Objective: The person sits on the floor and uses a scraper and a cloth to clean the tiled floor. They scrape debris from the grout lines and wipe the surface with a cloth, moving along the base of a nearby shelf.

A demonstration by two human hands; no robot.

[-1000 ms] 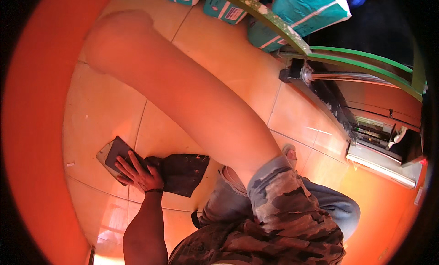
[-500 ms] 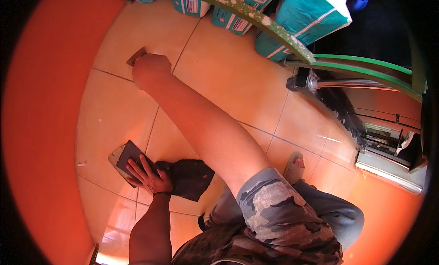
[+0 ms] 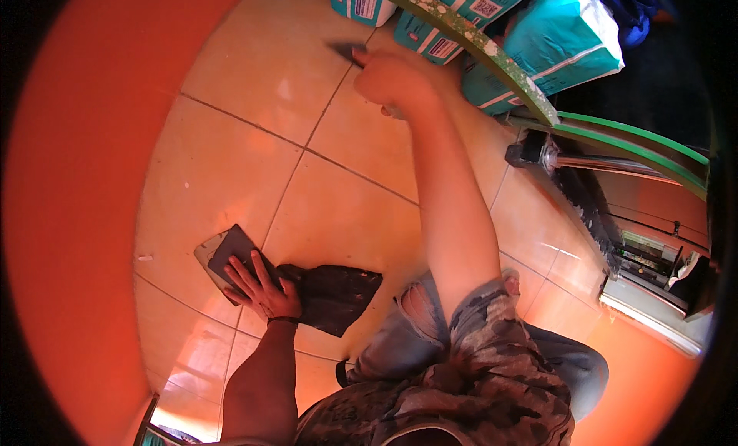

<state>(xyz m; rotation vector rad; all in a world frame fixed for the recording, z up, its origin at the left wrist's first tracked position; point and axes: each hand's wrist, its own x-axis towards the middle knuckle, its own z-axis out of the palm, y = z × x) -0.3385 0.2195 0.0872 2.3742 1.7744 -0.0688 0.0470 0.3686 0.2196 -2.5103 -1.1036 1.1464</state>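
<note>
My left hand (image 3: 269,294) lies flat with its fingers spread on a dark grey rectangular sheet (image 3: 232,250). Under that sheet, a paler flat piece (image 3: 205,251) shows along its left edge. A crumpled black cloth or bag (image 3: 342,296) lies on the tiles just right of this hand. Farther off, my right hand (image 3: 393,81) is closed around a small flat, dark, blade-like piece (image 3: 350,52). Motion blurs that piece, so its exact kind cannot be made out. It is low over the floor tiles (image 3: 254,77), but contact is unclear.
An orange wall (image 3: 77,215) rises at the left. Teal plastic packs (image 3: 565,42) stand at the far right behind a worn green curved rail (image 3: 477,38). A metal-and-glass unit (image 3: 653,269) is at the right. My bent knee (image 3: 423,315) is near the black cloth.
My right hand has swung right and farther away with the flat piece. My left hand stays on the dark sheet. The whole view has shifted a little.
</note>
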